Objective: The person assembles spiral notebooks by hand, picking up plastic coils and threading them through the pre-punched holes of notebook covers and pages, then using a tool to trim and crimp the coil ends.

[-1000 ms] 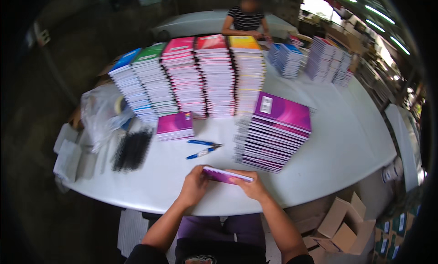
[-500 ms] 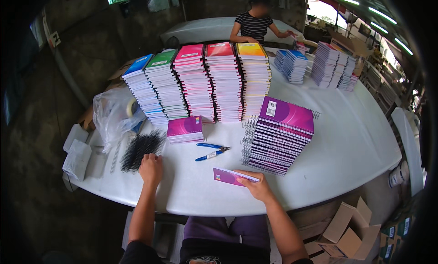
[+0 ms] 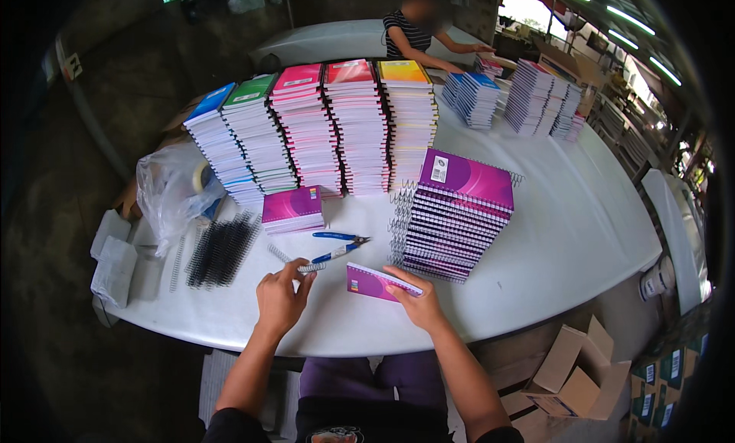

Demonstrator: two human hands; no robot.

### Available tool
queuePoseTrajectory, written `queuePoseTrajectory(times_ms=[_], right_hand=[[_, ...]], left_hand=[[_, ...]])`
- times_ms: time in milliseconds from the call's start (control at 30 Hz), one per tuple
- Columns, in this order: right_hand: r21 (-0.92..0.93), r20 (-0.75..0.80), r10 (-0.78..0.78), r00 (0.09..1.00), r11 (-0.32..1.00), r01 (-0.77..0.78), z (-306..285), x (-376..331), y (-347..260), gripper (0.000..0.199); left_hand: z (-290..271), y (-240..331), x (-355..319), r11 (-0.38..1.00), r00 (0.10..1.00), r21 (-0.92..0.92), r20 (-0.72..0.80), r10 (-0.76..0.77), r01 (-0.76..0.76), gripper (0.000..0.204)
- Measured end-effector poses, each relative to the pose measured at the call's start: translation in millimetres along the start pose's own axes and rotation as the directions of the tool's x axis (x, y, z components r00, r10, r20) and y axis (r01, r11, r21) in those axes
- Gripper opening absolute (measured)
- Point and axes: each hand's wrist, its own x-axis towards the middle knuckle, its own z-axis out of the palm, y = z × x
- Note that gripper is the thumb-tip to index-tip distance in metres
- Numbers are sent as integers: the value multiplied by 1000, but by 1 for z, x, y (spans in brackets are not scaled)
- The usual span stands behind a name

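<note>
Seated at a big white oval desk (image 3: 536, 236), looking down at both hands. Left hand (image 3: 280, 299) out in front on the desk, fingers (image 3: 297, 273) pinched together on one end of a small spiral binding coil (image 3: 295, 261) lying diagonally up to the left. Right hand (image 3: 417, 304) holding a thin purple notebook (image 3: 380, 282) by its lower right edge, fingers clamped on it with the thumb on top, cover tilted up and its far-left corner down at the desk. Just beyond the coil, blue-handled pliers (image 3: 341, 244), slightly open, touching neither hand. Up and left of those, a short pile of purple notebooks (image 3: 293, 209); over to the right, a much taller stack of purple spiral notebooks (image 3: 458, 213), just beyond the right hand. Off to the left, a bundle of black binding coils (image 3: 223, 248), next to a crumpled clear plastic bag (image 3: 172, 190). Along the back, a row of tall notebook stacks (image 3: 321, 129) with blue, green, pink, red and yellow covers. More stacks further back on the right, and another person (image 3: 417, 29) at the far end, reaching off to the right. Open cardboard boxes (image 3: 570, 374) on the floor, lower right.
</note>
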Motion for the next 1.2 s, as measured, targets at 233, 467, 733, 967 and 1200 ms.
queuePoseTrajectory(times_ms=[233,467,733,967,1200], right_hand=[[-15,1,-30,1000,999,30,-2,1,9,27],[27,12,0,1000,1000,0,-2,2,14,27],[14,3,2,1000,1000,-2,-2,3,7,27],[16,-3,-14,1000,1000,15,-2,3,8,26],[7,104,6,995,1000,-6,-9,3,9,27]], left_hand=[[16,9,15,979,977,-171,162,136,-108,13],[28,-8,23,992,970,-108,230,85,-61,25],[28,-12,25,992,975,-121,210,68,-43,19],[26,-19,28,975,968,-220,243,59,-4,18],[23,-36,51,861,922,-508,327,206,-12,14]])
